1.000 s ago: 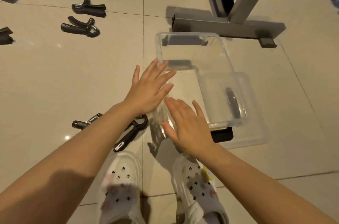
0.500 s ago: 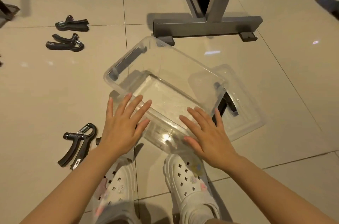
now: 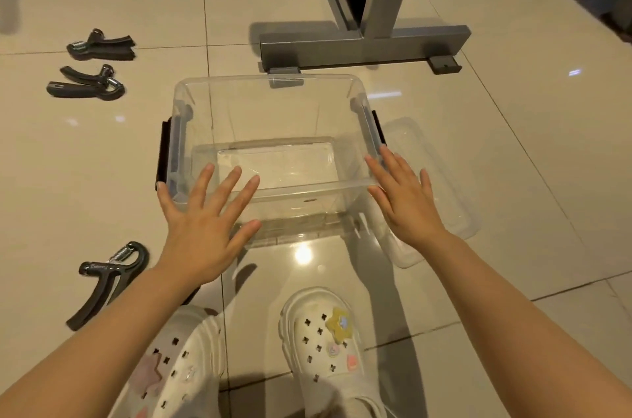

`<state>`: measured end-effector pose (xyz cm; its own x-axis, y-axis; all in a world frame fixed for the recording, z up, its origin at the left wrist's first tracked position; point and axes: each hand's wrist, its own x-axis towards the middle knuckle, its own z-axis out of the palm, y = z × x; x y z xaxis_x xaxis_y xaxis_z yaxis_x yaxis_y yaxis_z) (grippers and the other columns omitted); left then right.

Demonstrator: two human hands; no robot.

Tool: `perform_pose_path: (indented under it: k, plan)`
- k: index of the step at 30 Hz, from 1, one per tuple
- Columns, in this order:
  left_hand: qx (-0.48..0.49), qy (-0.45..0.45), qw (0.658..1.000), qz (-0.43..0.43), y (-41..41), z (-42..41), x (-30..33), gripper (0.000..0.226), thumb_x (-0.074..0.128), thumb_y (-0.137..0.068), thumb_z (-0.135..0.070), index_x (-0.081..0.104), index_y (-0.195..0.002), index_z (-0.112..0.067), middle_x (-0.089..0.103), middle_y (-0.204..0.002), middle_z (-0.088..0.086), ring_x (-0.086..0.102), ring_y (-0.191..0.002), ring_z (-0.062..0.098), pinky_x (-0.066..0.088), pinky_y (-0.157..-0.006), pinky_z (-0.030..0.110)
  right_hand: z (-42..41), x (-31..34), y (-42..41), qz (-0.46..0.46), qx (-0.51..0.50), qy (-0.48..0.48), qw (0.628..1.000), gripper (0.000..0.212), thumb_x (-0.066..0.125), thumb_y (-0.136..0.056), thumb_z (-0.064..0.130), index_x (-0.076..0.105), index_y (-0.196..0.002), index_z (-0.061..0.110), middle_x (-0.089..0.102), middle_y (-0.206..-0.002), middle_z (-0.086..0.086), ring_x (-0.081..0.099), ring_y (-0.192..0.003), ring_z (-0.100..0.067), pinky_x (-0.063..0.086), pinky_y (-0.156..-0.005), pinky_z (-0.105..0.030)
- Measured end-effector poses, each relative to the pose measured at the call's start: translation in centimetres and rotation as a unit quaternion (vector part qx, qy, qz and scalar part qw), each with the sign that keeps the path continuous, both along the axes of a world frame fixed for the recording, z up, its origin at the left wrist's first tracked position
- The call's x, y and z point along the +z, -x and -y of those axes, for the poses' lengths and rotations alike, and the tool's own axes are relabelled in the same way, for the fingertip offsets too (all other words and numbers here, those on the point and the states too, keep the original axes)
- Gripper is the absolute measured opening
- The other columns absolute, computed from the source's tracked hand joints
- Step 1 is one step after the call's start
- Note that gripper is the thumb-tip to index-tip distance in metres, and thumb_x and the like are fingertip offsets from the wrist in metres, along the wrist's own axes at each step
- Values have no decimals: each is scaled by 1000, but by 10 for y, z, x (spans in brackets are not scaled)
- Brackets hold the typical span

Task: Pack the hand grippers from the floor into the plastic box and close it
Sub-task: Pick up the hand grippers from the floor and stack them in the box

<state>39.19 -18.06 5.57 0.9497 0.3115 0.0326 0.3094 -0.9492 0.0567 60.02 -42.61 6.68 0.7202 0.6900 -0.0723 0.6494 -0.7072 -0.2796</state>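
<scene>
From my head camera, the plastic box sits upright and uncovered on the floor just ahead of my shoes, its mouth up so things can drop straight in. My left hand hovers over its near left corner with fingers spread and straight, holding nothing. My right hand is at the near right corner, fingers also straight and empty; I can't tell whether either touches the rim. The lid lies flat to the right of the box, partly under it, out of the way. Nothing is packed yet: one hand gripper lies left of the box, near my left wrist, and two more hand grippers sit farther off to the box's left, all within a reach.
</scene>
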Motion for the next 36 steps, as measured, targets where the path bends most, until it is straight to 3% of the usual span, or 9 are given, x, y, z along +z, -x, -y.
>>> perform_pose_path:
  k: [2,5,8,11,16,21,27,31,36]
  plan:
    - [10,0,1000,1,-6,5,0,61,17,-92,-62,16,-148,-38,30,-153,0,19,-141,30,6,-98,76,0,-2,-2,-10,-20,-40,999,53,27,-100,43,6,-149,38,1,-159,11,4,-146,-11,4,-116,-45]
    - [7,-4,1000,-4,-7,4,-1,60,18,-92,-62,17,-148,-39,31,-152,0,20,-141,30,7,-97,76,23,-26,3,-73,-136,-116,981,60,39,-98,42,13,-151,26,14,-159,1,14,-145,-15,15,-116,-39]
    - [-2,-11,1000,-5,-5,3,-2,60,20,-92,-61,21,-147,-39,31,-152,-1,18,-142,28,5,-98,75,63,-69,17,-167,-209,47,962,58,38,-98,41,20,-150,20,21,-156,-10,19,-142,-27,19,-115,-40]
    - [-12,-10,1000,0,-4,2,-2,60,23,-91,-61,21,-147,-39,26,-154,-3,13,-143,26,0,-100,72,83,-108,41,-203,-160,167,952,61,33,-99,39,9,-151,20,14,-158,-9,11,-145,-29,9,-118,-40]
    - [-26,-5,1000,2,-2,-1,-4,60,23,-92,-60,18,-148,-40,19,-156,-5,7,-145,24,-6,-101,70,56,-116,69,-249,-176,143,942,66,34,-97,38,-1,-152,25,-1,-160,-2,-9,-146,-28,-8,-118,-38]
    - [-28,-2,1000,0,-2,-1,-3,59,24,-92,-59,19,-147,-40,18,-156,-6,5,-145,22,-7,-101,69,32,-104,79,-291,-157,119,936,70,40,-95,34,-1,-151,29,-6,-160,-1,-13,-145,-29,-8,-117,-38]
    - [-33,17,999,27,0,-1,-1,61,23,-92,-61,15,-148,-40,10,-158,-7,1,-146,21,-11,-103,66,32,-62,74,-271,-163,96,944,73,48,-94,36,4,-152,31,-2,-160,2,0,-147,-23,5,-118,-45]
    - [-3,35,997,63,23,2,-5,64,32,-92,-47,10,-150,-32,10,-158,0,5,-146,23,0,-108,65,15,-19,79,-230,-101,58,966,67,48,-94,38,12,-150,32,7,-159,3,5,-146,-18,4,-119,-44]
    - [96,127,985,69,75,-7,-15,70,38,-87,-38,10,-150,-28,11,-158,3,11,-144,26,16,-109,61,-40,9,101,-210,42,7,977,65,54,-92,34,21,-148,35,12,-159,4,6,-146,-15,5,-119,-39]
